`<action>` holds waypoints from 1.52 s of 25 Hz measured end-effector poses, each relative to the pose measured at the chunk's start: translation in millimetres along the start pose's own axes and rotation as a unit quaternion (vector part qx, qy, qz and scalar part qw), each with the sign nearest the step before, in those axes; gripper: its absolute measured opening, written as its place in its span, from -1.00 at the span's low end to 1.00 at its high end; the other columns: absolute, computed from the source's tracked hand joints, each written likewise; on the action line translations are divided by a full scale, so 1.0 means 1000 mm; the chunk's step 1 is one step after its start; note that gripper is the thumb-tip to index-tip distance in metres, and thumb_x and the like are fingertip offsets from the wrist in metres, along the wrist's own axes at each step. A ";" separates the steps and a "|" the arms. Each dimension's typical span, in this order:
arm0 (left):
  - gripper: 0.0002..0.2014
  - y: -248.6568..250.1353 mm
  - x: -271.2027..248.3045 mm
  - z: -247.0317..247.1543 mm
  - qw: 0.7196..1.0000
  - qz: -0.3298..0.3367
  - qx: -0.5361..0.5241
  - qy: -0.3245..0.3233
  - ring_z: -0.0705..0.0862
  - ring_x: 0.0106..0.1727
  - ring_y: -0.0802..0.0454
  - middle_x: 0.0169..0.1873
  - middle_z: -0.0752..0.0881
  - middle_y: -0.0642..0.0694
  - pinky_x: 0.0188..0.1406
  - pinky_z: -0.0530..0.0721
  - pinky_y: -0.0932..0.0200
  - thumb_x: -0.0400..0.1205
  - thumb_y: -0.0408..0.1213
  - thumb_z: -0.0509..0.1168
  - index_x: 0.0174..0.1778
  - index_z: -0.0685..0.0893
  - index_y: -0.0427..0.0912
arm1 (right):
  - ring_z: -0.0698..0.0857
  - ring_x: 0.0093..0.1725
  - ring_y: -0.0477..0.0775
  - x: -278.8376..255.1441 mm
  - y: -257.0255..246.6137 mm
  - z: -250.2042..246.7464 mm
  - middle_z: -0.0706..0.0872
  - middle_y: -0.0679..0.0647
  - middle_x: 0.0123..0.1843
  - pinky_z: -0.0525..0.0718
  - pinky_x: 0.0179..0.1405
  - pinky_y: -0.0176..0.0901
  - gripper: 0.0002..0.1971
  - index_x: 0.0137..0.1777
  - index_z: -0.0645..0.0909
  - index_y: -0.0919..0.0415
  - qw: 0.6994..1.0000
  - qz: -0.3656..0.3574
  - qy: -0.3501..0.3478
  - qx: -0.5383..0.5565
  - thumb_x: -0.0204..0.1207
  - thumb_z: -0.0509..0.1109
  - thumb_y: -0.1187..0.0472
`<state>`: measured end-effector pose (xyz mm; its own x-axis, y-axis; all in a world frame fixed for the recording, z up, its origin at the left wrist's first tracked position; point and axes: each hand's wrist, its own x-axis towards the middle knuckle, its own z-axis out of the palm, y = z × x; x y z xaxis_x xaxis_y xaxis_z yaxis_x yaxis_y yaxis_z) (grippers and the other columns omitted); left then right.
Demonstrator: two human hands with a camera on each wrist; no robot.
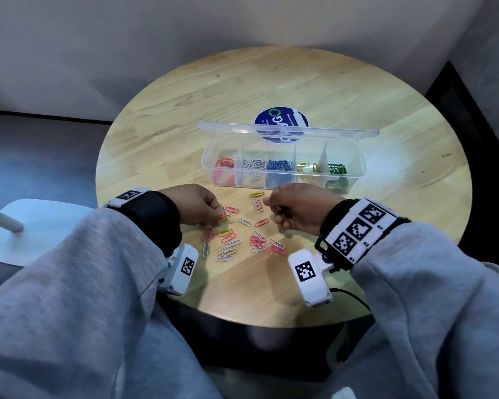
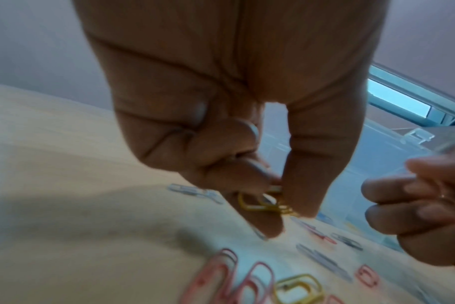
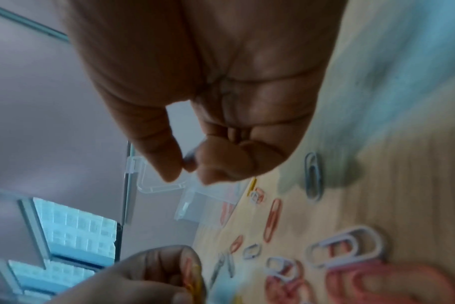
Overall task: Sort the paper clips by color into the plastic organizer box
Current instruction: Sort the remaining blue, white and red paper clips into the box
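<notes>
Both hands pinch yellow clips: left hand over the loose paper clips, right hand nearer the organizer box; wrist views blurred.

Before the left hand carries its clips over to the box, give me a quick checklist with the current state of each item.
1. Organizer box lid open: ok.
2. Left hand pinches yellow clips: ok.
3. Only yellow in that pinch: cannot tell; something pinkish shows beside them.
4. Yellow compartment reachable, nothing over it: ok.
5. Right hand out of the path: not ok; it hovers in front of the box.
6. Table cleared of loose clips: not ok.
</notes>
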<state>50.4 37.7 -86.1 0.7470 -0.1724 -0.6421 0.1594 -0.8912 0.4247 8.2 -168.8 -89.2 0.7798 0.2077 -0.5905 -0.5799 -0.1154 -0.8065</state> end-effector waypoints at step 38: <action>-0.90 0.028 -0.017 0.004 0.978 0.025 0.203 0.038 0.45 -0.38 0.24 -0.42 0.54 0.14 -0.42 0.35 0.30 0.46 -0.26 0.40 -0.16 0.69 0.02 | 0.65 -0.12 0.00 0.000 -0.011 0.003 0.63 -0.05 -0.04 0.41 -0.48 -0.36 -0.84 0.01 0.58 0.02 0.818 -0.035 0.076 -0.569 0.47 0.38 0.23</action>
<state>39.8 14.3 -65.9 0.7954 -0.2014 -0.5716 -0.1356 -0.9784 0.1560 13.8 -164.1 -79.8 0.8716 0.1395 -0.4699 -0.0052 -0.9560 -0.2934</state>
